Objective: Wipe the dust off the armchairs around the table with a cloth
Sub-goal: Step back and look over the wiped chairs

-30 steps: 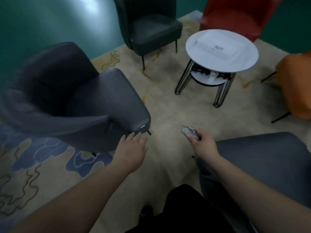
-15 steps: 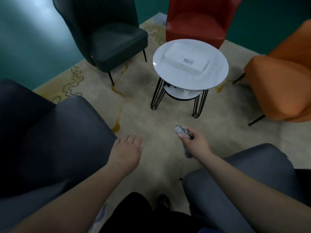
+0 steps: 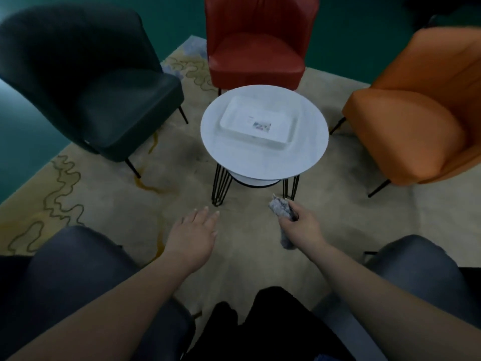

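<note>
**Two hands out front, cloth gripped in the right**

Head view: Two bare forearms reach forward over the rug [image 3: 125, 199]. Left hand [image 3: 194, 231] is palm down, fingers straight and slightly spread, holding nothing, hovering above the rug. Right hand [image 3: 302, 227] has its fingers curled round a crumpled grey cloth [image 3: 279, 207]; one bunch sticks out ahead of the knuckles, another tail hangs below the hand. Cloth touches no chair.

Just ahead of both hands stands a round white table [image 3: 307, 157] on black wire legs, with a lower shelf under the top. A white rectangular tray [image 3: 234, 118] with a small label lies on the tabletop.

Ahead-left of the left hand: dark grey armchair [image 3: 104, 95], well apart from it. Straight beyond the table: red armchair [image 3: 257, 50]. Ahead-right of the right hand: orange armchair [image 3: 416, 121], well apart. Behind-left, near the left forearm: grey armchair [image 3: 65, 277], partly cut off by the frame edge. Behind-right, beside the right forearm: another grey armchair [image 3: 421, 267], also cut off.

Dark trousers [image 3: 281, 324] show between the forearms at the bottom. Green floor [image 3: 23, 121] borders the rug at left.
</note>
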Tool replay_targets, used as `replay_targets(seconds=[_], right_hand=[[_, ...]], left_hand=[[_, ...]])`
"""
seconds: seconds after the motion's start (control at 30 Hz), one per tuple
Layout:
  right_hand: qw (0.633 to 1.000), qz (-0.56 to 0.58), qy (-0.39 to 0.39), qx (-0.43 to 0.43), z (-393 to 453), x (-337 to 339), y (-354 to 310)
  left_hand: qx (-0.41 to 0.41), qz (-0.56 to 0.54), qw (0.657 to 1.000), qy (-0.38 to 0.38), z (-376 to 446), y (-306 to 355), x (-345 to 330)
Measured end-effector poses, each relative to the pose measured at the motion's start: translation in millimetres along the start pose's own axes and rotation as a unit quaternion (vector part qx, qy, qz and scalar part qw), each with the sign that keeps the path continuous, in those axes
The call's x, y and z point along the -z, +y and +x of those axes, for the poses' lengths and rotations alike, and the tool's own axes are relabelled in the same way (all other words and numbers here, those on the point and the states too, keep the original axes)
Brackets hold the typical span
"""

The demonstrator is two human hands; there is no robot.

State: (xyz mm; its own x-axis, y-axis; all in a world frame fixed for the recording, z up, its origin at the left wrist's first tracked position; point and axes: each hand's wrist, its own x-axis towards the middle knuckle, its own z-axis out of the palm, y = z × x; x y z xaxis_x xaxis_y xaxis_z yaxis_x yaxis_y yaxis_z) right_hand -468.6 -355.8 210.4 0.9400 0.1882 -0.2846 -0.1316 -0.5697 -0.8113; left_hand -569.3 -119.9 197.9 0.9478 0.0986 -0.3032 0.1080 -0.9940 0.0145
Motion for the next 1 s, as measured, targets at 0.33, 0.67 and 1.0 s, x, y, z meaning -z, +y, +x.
replay_targets(seconds=[0.33, 0.67, 1.0], right_hand=[[0.999, 0.022, 0.010, -0.024, 142.5, 33.6, -15.9], [0.999, 0.024, 0.009, -0.040, 259.0, 36.6, -51.9], [0.990, 0.065, 0.073, -0.099, 368.7, 22.2, -82.0]], left_hand=[[0.005, -0.005, 1.000, -0.004, 159.3, -4.0, 38.7], [0.028, -0.034, 0.999, -0.001, 266.6, -24.3, 70.2], [-0.051, -0.001, 0.998, -0.038, 423.0, -79.5, 87.0]])
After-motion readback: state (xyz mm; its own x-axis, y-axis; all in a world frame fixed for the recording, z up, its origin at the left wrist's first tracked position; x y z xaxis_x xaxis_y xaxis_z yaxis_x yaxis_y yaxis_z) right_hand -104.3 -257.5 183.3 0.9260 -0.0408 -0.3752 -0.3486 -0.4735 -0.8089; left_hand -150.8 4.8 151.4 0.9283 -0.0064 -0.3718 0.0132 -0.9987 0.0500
